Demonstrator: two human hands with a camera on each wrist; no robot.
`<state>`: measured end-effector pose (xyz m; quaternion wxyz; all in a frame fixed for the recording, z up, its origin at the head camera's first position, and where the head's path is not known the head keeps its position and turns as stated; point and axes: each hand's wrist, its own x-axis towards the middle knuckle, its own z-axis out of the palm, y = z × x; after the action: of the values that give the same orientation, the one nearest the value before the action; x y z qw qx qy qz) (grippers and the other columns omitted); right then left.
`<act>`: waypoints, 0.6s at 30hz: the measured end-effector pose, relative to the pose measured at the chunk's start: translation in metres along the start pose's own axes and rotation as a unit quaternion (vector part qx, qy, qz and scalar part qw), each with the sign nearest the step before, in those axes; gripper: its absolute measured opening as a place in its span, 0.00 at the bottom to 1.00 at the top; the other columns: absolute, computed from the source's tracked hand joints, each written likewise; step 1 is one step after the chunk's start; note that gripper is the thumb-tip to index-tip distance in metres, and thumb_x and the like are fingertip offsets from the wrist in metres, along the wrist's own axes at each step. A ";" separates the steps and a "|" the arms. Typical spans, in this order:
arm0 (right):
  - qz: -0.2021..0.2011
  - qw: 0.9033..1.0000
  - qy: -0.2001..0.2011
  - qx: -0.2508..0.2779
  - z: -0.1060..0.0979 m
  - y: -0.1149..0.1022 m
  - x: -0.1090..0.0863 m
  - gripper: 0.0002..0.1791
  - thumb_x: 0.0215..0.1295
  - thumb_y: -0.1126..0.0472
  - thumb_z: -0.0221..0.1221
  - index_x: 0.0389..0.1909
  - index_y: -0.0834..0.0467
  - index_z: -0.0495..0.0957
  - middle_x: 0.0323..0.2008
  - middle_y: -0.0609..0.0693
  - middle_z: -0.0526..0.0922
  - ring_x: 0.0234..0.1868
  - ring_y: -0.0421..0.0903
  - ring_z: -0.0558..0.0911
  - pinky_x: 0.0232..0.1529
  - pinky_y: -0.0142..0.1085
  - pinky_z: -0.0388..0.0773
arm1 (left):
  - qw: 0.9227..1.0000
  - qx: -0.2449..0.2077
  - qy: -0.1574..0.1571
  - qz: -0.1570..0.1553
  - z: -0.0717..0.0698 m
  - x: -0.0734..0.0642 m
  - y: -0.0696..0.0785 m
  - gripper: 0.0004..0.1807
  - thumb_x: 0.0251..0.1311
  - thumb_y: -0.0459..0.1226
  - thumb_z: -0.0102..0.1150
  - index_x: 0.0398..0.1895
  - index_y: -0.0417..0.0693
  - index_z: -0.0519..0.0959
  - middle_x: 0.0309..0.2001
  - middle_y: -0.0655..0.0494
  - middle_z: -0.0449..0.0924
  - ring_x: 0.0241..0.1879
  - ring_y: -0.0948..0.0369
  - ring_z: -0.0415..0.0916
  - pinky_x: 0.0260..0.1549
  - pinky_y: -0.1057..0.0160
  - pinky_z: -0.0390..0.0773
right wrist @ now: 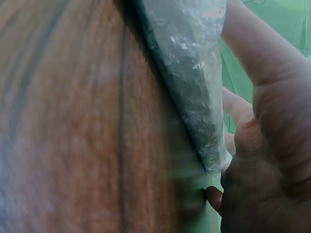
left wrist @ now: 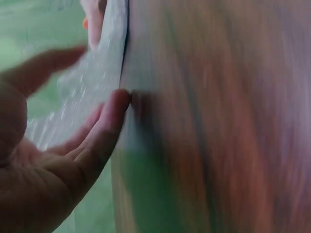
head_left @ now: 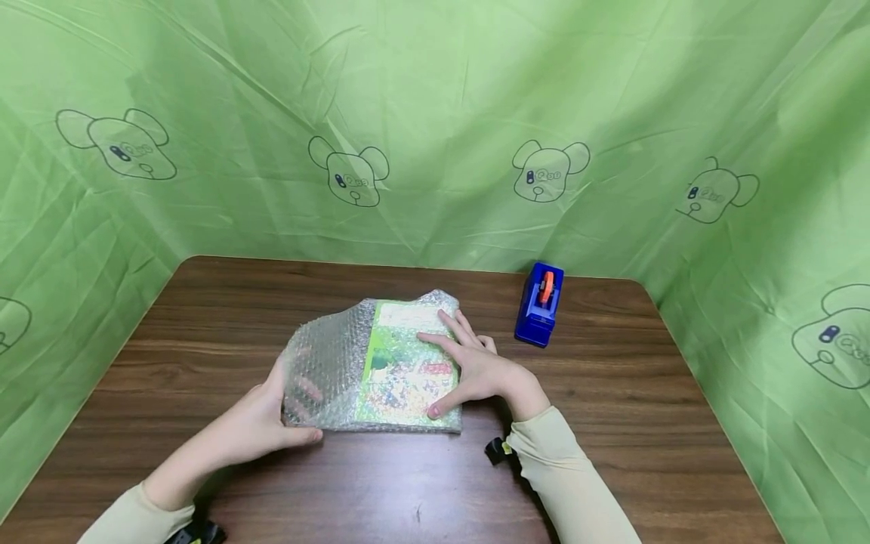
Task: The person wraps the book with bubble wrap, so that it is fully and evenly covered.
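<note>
A green book or booklet (head_left: 394, 381) with a colourful cover lies inside clear bubble wrap (head_left: 329, 363) on the wooden table. My right hand (head_left: 469, 366) rests spread over the right part of the wrapped book, its thumb near the front edge. At the left end, my left hand (head_left: 261, 423) has its fingers against the loose bubble wrap, and some show through the film. In the left wrist view the left thumb (left wrist: 48, 68) stands apart from the fingers, which look fairly straight along the wrap. The right wrist view shows the wrap's crinkled edge (right wrist: 194, 97) beside the right palm.
A blue tape dispenser (head_left: 537, 313) with an orange wheel or roll stands at the back right of the table (head_left: 612, 423). Green cloth (head_left: 435, 91) printed with bear-head outlines hangs behind and at both sides of the table.
</note>
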<state>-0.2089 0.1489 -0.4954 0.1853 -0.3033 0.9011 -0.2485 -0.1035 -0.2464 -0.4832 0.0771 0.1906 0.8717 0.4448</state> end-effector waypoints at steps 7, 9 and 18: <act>0.001 1.000 -0.001 -0.003 0.000 0.001 -0.001 0.72 0.42 0.21 0.80 0.88 0.27 0.51 0.89 0.43 0.22 0.87 0.52 0.20 0.78 0.78 0.36 | 0.995 0.002 0.072 -0.062 0.013 0.008 0.017 0.50 0.58 0.32 0.80 0.78 0.44 0.58 0.36 0.59 0.85 0.29 0.65 0.83 0.30 0.63 0.84; -0.001 1.000 0.000 -0.005 0.000 0.001 -0.001 0.72 0.42 0.21 0.79 0.88 0.27 0.51 0.89 0.44 0.22 0.87 0.52 0.20 0.78 0.78 0.37 | 0.992 0.017 0.089 -0.088 0.018 0.010 0.023 0.43 0.56 0.30 0.77 0.71 0.43 0.62 0.34 0.59 0.84 0.29 0.64 0.82 0.29 0.63 0.83; -0.005 1.000 -0.001 -0.007 -0.002 -0.001 -0.002 0.72 0.44 0.23 0.80 0.88 0.28 0.51 0.89 0.44 0.22 0.87 0.52 0.20 0.79 0.76 0.39 | 0.982 0.036 0.159 -0.096 0.044 0.021 0.048 0.39 0.49 0.29 0.73 0.67 0.49 0.69 0.37 0.55 0.82 0.34 0.60 0.79 0.31 0.61 0.82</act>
<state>-0.2080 0.1495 -0.4928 0.1827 -0.3091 0.9011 -0.2432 -0.0968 -0.1792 -0.4694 -0.0268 0.0353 0.9026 0.4282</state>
